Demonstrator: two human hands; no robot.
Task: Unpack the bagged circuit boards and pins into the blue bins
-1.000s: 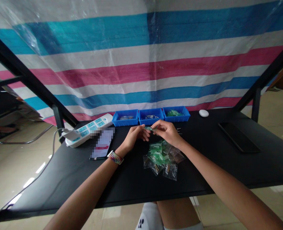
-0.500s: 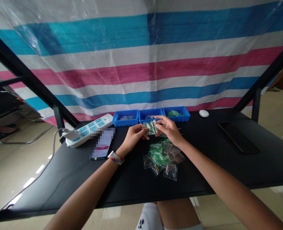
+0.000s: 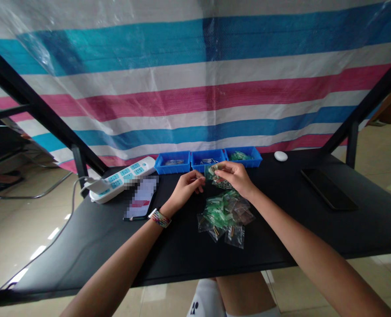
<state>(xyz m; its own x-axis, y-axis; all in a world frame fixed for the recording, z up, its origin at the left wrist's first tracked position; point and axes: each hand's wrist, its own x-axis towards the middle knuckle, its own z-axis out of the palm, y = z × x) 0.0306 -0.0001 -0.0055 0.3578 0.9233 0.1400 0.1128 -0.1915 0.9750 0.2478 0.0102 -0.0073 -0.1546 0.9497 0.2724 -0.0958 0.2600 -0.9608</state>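
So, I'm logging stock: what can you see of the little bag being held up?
The small clear plastic bag looks soft and crinkled, with greenish bits inside, too small to tell. The right hand pinches it above the black table, in front of the middle blue tray. The left hand has its fingers just beside it; contact is unclear.
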